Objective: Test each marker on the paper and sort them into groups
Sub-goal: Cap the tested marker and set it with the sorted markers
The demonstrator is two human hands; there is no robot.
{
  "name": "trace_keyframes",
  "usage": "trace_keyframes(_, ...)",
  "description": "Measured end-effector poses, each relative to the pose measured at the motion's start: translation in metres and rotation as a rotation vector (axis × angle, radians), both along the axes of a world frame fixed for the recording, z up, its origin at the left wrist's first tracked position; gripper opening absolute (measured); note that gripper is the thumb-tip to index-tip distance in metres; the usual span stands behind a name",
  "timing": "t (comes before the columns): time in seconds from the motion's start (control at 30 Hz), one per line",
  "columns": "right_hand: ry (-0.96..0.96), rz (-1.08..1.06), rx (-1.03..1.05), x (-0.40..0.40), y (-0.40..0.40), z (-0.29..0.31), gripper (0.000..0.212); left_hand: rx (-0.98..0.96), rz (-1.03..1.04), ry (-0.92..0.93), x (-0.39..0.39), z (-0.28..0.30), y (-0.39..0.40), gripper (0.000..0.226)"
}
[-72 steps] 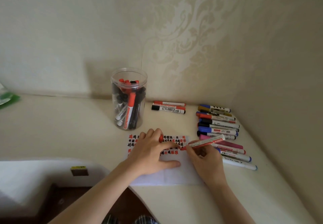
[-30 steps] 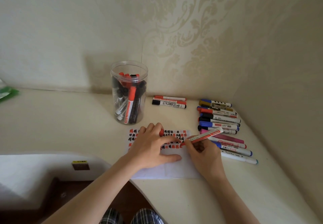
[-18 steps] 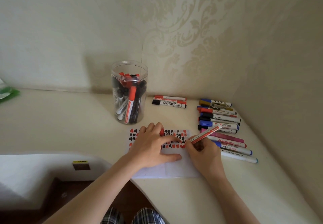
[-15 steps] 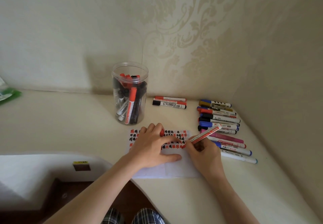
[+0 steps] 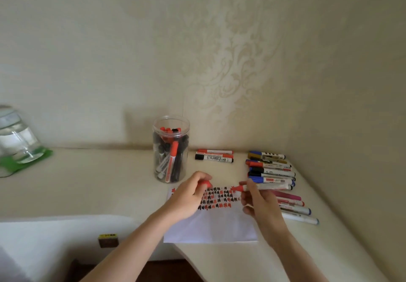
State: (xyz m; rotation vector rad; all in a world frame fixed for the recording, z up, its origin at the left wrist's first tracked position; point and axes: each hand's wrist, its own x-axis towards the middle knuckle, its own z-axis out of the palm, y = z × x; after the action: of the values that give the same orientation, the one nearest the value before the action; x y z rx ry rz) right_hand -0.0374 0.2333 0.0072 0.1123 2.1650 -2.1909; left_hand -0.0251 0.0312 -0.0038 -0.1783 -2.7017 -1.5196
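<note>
The red marker [image 5: 262,186] lies level in the right hand [image 5: 259,202], pinched between thumb and fingers close behind its bare red tip, which points left over the paper [image 5: 211,226]; its pale barrel runs right, out past the fingers and over the sorted row. Facing that tip, well apart from it, the left hand [image 5: 186,200] has its fingers curled round the red cap [image 5: 205,185], held just above the upper left part of the paper. Both hands are raised off the sheet, with the marker tip and the cap at about the same height.

Under and between the hands, the paper lies flat on the table [image 5: 87,187], its upper half filled with rows of small red and black test marks [image 5: 217,199] and its lower half blank, the near edge reaching the table's front edge.

Just right of the right hand, a row of capped markers [image 5: 272,172] lies side by side, with blue, red, black, gold and pink caps, running from the wall toward the near edge. Behind the paper, three markers [image 5: 214,156], two red and one black, lie together near the wall. Left of these stands a clear jar [image 5: 171,149] packed with upright red and black markers. Far to the left, a glass vessel [image 5: 15,136] sits on something green.
</note>
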Motion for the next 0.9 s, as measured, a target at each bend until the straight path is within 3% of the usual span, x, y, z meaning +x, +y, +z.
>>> trace_keyframes(0.13,-0.041,0.032,-0.06,0.014,-0.011,0.005,0.028,0.26,0.063,0.011,0.02,-0.003,0.001,0.021)
trace_keyframes(0.23,-0.023,0.043,-0.084,0.023,-0.015,0.01,0.029,0.351,0.084,0.03,0.029,-0.002,0.001,0.018)
trace_keyframes(0.63,0.071,0.131,-0.067,0.041,-0.032,0.02,0.027,0.435,0.069,0.101,0.039,0.008,0.013,0.013)
trace_keyframes(0.9,0.021,0.172,-0.136,0.042,-0.034,0.023,0.03,0.444,0.077,0.197,0.045,0.016,0.006,0.012)
